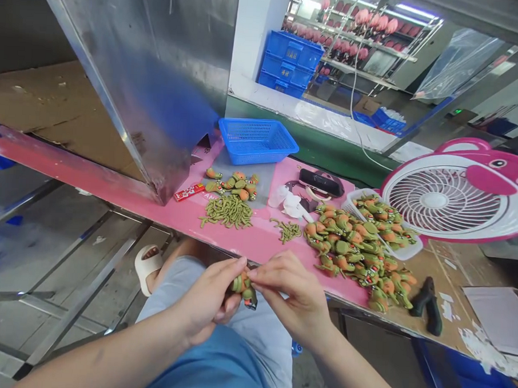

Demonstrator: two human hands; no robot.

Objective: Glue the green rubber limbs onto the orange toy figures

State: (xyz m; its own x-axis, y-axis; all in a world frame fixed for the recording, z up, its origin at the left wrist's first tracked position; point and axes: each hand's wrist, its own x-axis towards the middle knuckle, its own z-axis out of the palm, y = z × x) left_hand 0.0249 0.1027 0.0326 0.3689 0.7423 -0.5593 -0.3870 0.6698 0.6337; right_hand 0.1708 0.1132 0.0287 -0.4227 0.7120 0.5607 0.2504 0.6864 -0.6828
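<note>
My left hand [214,298] is closed around a small green and orange toy figure [241,283], held over my lap just off the table's front edge. With thumb and forefinger pinched, my right hand [295,293] touches the figure's upper right side. Whatever lies between those fingertips is too small or hidden to name. Ahead on the pink tabletop lies a heap of thin green curved pieces [228,211], with a smaller heap of such pieces [286,230] to its right. Several similar figures [237,184] sit behind the larger heap, and a big pile of them [351,241] is at the right.
A blue basket [259,142] stands at the back. Behind the figure pile are a filled white basket [405,246] and a pink fan [448,193]. Black-handled pliers [428,304] lie right. A phone [322,182], tissue [290,202] and red packet [189,192] rest there too. A metal cabinet [162,58] rises left.
</note>
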